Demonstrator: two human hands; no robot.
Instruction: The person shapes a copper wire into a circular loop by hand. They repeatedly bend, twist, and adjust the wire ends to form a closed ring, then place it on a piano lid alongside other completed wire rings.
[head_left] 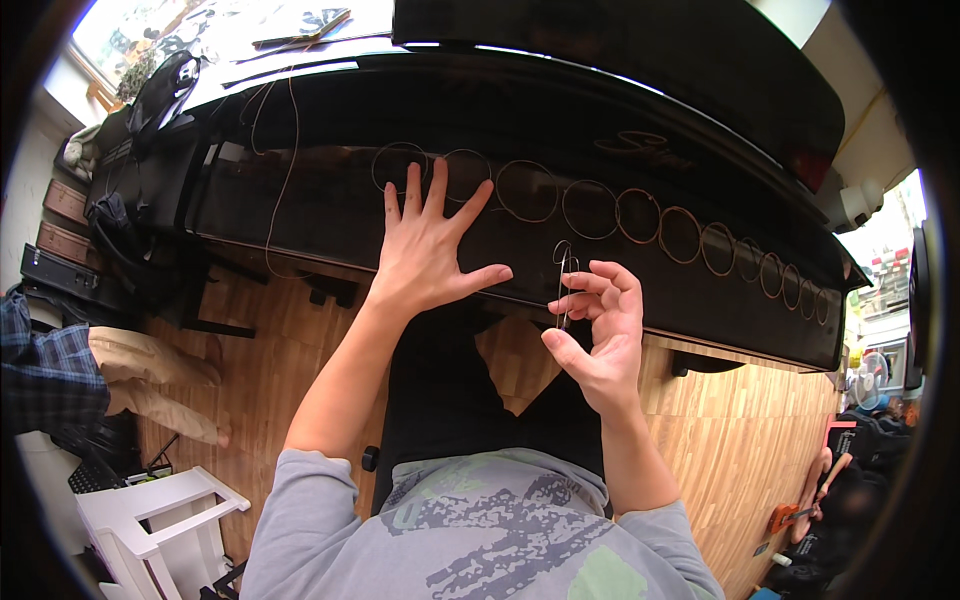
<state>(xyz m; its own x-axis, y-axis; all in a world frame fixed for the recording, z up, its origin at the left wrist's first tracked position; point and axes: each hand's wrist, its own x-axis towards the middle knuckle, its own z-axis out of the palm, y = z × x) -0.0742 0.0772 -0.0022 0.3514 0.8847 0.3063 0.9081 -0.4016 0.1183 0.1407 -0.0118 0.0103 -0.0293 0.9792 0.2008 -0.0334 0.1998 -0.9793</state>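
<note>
My left hand lies with its fingers spread on the glossy black piano lid, the fingertips over two thin coiled wire strings at the left end of a row. In front of the lid's edge, my right hand is raised and pinches a small coil of wire string, seen nearly edge-on between thumb and fingers. To the right of my left hand, silver coils and then copper-coloured coils run on toward the far right, side by side. The parts of the coils under my left fingers are hidden.
A loose copper-coloured wire hangs over the piano's front edge at left. A person in beige trousers is at the left, near a white wooden stool. Black bags stand beyond the piano's left end.
</note>
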